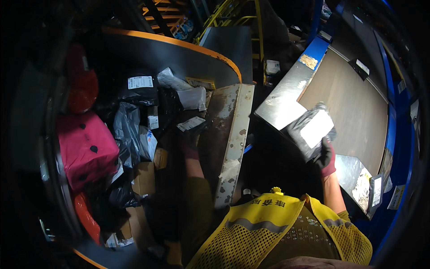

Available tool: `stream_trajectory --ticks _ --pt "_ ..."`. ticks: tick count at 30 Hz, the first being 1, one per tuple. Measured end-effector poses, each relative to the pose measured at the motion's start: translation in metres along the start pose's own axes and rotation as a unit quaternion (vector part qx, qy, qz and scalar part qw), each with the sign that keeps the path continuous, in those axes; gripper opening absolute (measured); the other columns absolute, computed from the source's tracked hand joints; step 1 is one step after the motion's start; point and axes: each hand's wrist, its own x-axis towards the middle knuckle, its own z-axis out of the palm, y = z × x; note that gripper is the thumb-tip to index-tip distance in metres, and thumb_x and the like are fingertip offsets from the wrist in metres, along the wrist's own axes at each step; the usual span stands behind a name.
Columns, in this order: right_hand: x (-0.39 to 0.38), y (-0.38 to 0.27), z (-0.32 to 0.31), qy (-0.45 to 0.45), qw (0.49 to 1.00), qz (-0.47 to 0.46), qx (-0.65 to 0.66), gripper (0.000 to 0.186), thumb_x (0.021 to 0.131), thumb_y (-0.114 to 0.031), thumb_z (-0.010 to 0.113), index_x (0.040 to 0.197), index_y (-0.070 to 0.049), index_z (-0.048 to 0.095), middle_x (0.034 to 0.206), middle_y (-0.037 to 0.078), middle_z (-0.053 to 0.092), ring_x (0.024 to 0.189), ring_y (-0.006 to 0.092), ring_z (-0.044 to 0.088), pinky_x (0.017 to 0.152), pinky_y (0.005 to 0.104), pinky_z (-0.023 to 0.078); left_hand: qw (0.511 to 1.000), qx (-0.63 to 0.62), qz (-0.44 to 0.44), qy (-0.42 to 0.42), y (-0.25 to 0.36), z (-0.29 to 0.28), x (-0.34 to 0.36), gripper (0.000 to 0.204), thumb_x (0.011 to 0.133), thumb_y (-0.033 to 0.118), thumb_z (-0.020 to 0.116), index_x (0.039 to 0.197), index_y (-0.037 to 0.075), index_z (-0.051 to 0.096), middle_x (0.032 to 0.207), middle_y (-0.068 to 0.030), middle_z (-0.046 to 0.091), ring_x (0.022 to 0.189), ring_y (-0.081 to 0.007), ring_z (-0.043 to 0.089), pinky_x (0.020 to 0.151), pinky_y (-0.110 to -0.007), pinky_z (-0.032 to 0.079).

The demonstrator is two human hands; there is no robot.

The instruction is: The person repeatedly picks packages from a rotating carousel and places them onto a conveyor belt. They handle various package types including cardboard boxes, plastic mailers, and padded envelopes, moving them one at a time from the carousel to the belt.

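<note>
My right hand, in a dark-and-maroon glove, grips a grey plastic-wrapped parcel with a large white label, held over the near left corner of the conveyor. My gloved left hand is in shadow at a small dark parcel with a white label, beside the rusty metal ledge; its fingers blend into the parcel, so I cannot tell their grip. Left of it lie black and grey bags, cardboard boxes and a large pink parcel, heaped in a grey bin with an orange rim.
Yellow metal railings and orange racks stand beyond the bin. Blue frames edge the conveyor, which carries a small dark labelled parcel. Another labelled item is at its near right corner. A dark gap separates ledge and conveyor.
</note>
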Motion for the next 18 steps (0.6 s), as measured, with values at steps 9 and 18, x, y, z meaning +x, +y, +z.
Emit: stream_trajectory --ticks 9,18 --pt "0.022 -0.103 -0.072 0.035 0.991 -0.124 0.040 0.021 0.088 -0.024 0.063 0.102 -0.008 0.057 0.093 0.005 0.060 0.079 0.0123 0.055 0.069 0.0253 0.043 0.983 -0.007 -0.086 -0.161 0.031 0.181 -0.157 0.053 0.089 0.023 0.060 0.134 0.001 0.042 0.133 -0.0121 0.049 0.122 -0.0252 0.047 0.102 -0.043 0.039" --pt "-0.022 0.053 0.085 -0.105 0.987 0.075 -0.098 0.056 0.083 -0.007 0.065 0.134 -0.002 0.042 0.122 0.014 0.056 0.108 0.0229 0.058 0.092 0.0346 0.048 0.894 0.142 -0.289 -0.311 -0.052 0.224 -0.095 0.028 0.087 0.013 0.061 0.113 0.004 0.058 0.098 -0.0040 0.062 0.087 -0.0147 0.059 0.079 -0.028 0.047"
